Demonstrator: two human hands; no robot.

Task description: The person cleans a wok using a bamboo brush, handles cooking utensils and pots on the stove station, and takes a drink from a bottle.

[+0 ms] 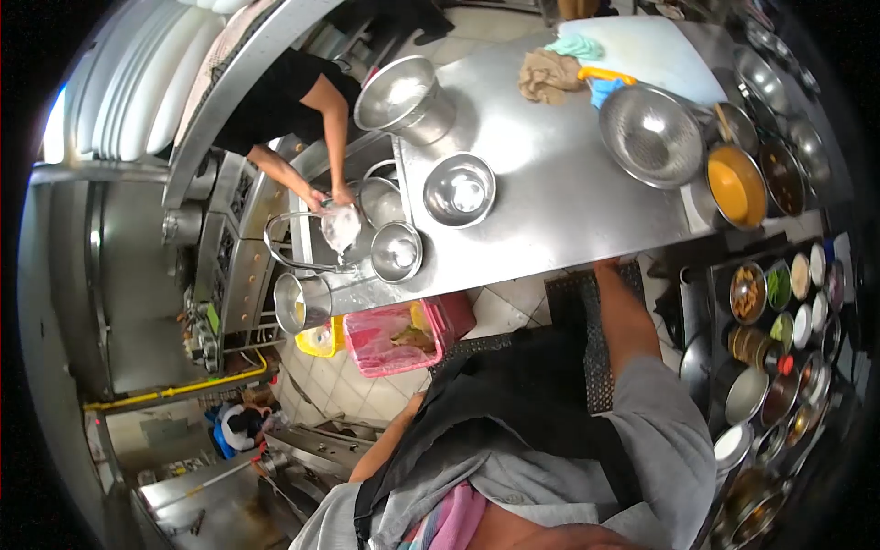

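My right hand point(606, 265) reaches the near edge of the steel table point(559, 206); its fingers are hidden or too small to make out. My left hand point(416, 401) hangs low beside my black apron point(513, 403), mostly covered by the cloth, near a pink tub point(390, 344) on the floor. Nothing can be seen held in either hand. On the table stand a shiny steel bowl point(460, 190), a smaller bowl point(397, 252) at the sink's edge and a large perforated colander point(652, 136).
Across the sink, a co-worker's hands point(332, 199) hold a container under water. A tall steel pot point(404, 101), crumpled brown cloth point(550, 75), white cutting board point(646, 55) and pot of orange sauce point(735, 186) are on the table. Ingredient containers point(747, 293) line the right side.
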